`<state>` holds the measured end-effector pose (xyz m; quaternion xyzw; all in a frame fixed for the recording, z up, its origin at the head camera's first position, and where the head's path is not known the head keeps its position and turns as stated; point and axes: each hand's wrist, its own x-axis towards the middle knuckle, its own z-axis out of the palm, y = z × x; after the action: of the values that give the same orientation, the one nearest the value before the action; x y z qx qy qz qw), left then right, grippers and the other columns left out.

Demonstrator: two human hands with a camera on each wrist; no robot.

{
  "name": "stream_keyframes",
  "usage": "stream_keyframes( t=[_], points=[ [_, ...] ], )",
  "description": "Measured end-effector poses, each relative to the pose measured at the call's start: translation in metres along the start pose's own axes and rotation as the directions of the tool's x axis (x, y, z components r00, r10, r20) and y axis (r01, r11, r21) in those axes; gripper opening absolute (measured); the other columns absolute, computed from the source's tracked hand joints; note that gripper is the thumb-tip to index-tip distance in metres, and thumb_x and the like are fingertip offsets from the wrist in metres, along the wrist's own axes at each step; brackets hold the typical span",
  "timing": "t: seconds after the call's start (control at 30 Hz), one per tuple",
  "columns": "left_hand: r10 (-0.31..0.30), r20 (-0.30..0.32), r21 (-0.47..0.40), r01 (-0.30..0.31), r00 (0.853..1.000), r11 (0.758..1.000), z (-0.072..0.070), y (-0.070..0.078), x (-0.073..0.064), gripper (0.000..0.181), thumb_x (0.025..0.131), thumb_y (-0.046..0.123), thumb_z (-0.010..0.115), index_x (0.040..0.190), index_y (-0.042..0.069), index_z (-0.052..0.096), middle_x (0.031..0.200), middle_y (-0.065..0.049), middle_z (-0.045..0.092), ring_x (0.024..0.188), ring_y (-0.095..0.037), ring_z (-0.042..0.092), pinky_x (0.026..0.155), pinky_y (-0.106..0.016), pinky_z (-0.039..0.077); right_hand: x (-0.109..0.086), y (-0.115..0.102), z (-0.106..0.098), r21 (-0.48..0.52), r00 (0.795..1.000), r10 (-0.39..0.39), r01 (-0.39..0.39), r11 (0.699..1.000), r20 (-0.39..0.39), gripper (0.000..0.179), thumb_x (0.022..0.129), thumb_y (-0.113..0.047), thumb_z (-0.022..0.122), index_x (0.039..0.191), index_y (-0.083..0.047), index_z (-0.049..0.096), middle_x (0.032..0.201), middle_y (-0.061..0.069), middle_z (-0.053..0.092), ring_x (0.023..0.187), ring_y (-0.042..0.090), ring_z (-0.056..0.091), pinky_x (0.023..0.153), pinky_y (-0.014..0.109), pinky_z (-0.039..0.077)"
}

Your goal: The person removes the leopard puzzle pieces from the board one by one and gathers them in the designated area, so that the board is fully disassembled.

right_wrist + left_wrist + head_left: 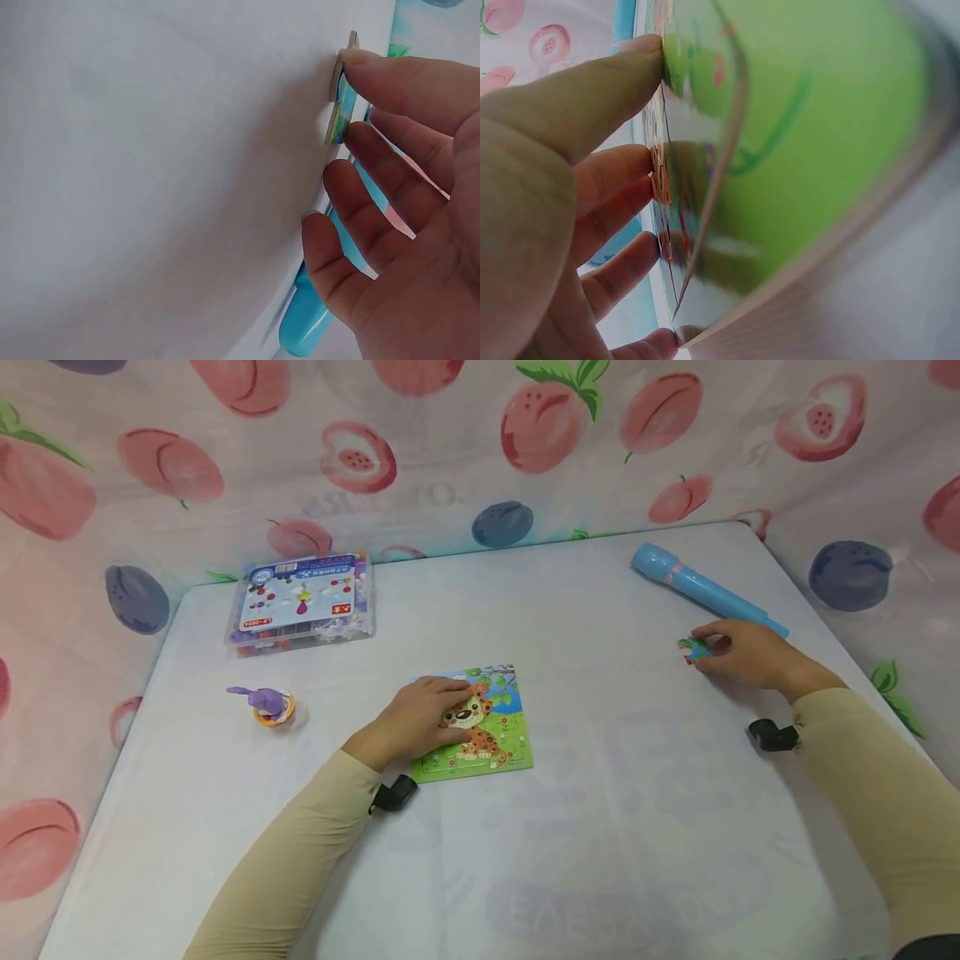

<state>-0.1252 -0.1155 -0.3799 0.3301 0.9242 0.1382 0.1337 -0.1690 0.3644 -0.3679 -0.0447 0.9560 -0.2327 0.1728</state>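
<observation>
A wooden jigsaw puzzle board (pixel 491 731) with a cartoon leopard on green and blue lies near the middle of the table. My left hand (pixel 420 718) rests on its left part, covering some of the picture. In the left wrist view, the fingertips (pixel 654 251) touch the board's face, with the thumb apart from them. Far to the right, my right hand (pixel 757 656) pinches a small blue and green puzzle piece (pixel 693 649) close over the white table. The right wrist view shows the thumb at the piece (pixel 343 112) and the other fingers loosely bent.
A blue toy microphone (pixel 705 585) lies just beyond my right hand. At the back left is a clear plastic case (pixel 300 603) of colourful parts. A small purple-topped toy (pixel 270 703) stands in front of it. Patterned cloth (pixel 442 452) hangs behind the table.
</observation>
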Motion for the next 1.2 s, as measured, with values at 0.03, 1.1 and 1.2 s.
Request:
stream_keyframes(
  t=[0.03, 1.1, 1.2],
  points=[
    [0.000, -0.001, 0.002, 0.000, 1.000, 1.000, 0.000, 0.000, 0.000, 0.067, 0.094, 0.041, 0.069, 0.146, 0.004, 0.051, 0.150, -0.013, 0.047, 0.138, -0.036, 0.040, 0.113, -0.052, 0.032, 0.000, 0.000, 0.000, 0.004, 1.000, 0.005, -0.005, 1.000, -0.003, 0.064, 0.094, -0.030, 0.071, 0.142, 0.004, 0.048, 0.130, 0.035, 0.051, 0.121, 0.047, 0.046, 0.095, 0.064, 0.042],
    [-0.100, -0.015, -0.181, 0.095, 0.995, 0.979, -0.004, -0.018, -0.022, 0.065, 0.089, 0.029, 0.078, 0.141, -0.003, 0.054, 0.149, -0.016, 0.047, 0.141, -0.036, 0.036, 0.117, -0.045, 0.028, 0.023, -0.173, 0.069, 0.109, 0.936, -0.351, 0.346, 0.932, 0.023, 0.056, 0.090, -0.023, 0.074, 0.141, -0.005, 0.055, 0.136, 0.011, 0.058, 0.117, 0.029, 0.053, 0.095, 0.047, 0.047],
    [-0.098, -0.015, -0.174, 0.094, 0.995, 0.980, -0.004, -0.018, -0.022, 0.064, 0.090, 0.030, 0.077, 0.140, -0.003, 0.055, 0.149, -0.016, 0.047, 0.140, -0.036, 0.036, 0.117, -0.045, 0.028, 0.028, -0.186, 0.078, 0.123, 0.927, -0.372, 0.364, 0.923, 0.050, 0.056, 0.090, -0.021, 0.075, 0.141, -0.005, 0.055, 0.137, 0.009, 0.058, 0.117, 0.028, 0.054, 0.096, 0.045, 0.047]
  ],
)
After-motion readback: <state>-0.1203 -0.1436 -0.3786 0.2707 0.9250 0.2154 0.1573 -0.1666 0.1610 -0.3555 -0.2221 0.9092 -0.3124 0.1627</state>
